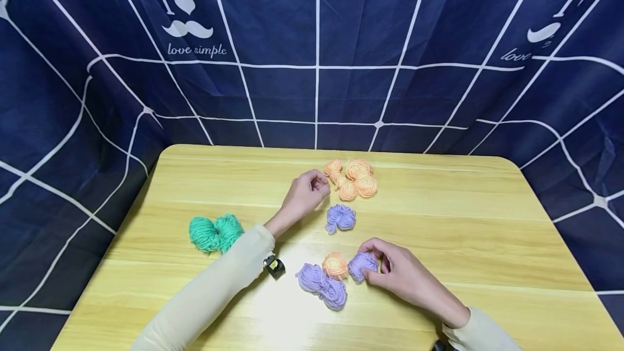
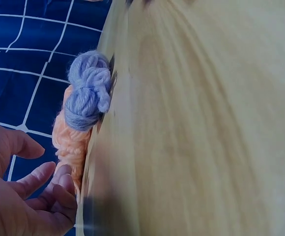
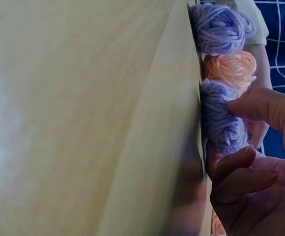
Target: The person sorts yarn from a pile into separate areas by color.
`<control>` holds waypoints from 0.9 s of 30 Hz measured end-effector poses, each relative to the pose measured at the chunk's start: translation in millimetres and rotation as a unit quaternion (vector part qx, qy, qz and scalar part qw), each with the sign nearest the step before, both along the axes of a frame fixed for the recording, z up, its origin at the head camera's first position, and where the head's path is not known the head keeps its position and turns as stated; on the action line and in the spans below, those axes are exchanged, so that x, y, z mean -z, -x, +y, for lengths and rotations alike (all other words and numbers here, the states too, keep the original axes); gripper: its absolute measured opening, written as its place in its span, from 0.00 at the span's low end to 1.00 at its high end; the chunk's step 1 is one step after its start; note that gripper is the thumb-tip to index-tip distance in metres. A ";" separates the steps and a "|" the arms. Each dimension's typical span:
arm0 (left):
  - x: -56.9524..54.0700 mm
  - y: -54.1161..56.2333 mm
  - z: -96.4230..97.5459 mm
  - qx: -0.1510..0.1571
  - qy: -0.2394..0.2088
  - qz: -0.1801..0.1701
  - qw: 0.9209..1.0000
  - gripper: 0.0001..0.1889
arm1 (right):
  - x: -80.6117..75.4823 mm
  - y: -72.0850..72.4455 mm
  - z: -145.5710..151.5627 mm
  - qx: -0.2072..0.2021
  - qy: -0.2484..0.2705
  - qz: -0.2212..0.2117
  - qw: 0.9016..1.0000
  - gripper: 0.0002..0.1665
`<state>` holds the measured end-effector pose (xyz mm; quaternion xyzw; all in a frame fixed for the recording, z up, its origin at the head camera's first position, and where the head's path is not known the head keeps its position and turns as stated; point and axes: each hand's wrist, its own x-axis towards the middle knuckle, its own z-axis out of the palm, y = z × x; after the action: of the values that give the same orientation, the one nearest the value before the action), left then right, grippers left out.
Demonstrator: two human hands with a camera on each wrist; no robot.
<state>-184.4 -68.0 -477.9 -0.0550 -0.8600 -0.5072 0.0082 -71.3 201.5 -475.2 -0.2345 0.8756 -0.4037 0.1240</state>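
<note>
My right hand [image 1: 402,272] grips a small purple yarn ball [image 1: 363,267] between thumb and fingers, low on the table. Right beside that ball sit an orange yarn ball [image 1: 335,265] and a purple yarn skein [image 1: 322,286] pinched in at its middle. In the right wrist view the thumb presses on the held purple yarn [image 3: 223,118]. My left hand [image 1: 307,194], fingers loosely bent and holding nothing, hovers just left of a cluster of orange yarn balls [image 1: 358,172]. Another purple yarn bundle [image 1: 340,218] lies in front of this cluster.
A green yarn skein [image 1: 205,233] lies at the left, partly behind my left forearm. The pale wooden table [image 1: 463,205] has rounded far corners. Dark blue cloth [image 1: 278,26] with white lines hangs behind it and at both sides.
</note>
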 end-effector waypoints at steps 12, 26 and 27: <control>-3.1 -14.5 -2.3 0.007 0.000 -0.010 1.000 0.03 | 1.2 0.4 0.8 -0.005 0.004 0.004 1.000 0.19; -1.6 -28.2 -5.0 0.016 -0.007 0.000 1.000 0.02 | -0.1 -0.9 1.3 -0.009 0.006 0.008 1.000 0.19; -1.5 -29.0 -5.2 0.017 -0.006 0.000 1.000 0.02 | -0.2 -0.8 1.2 -0.009 0.005 0.006 1.000 0.19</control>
<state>-155.3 -73.2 -476.3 -0.0699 -0.8557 -0.5128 0.0001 -70.4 202.8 -475.0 -0.2454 0.8722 -0.4054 0.1211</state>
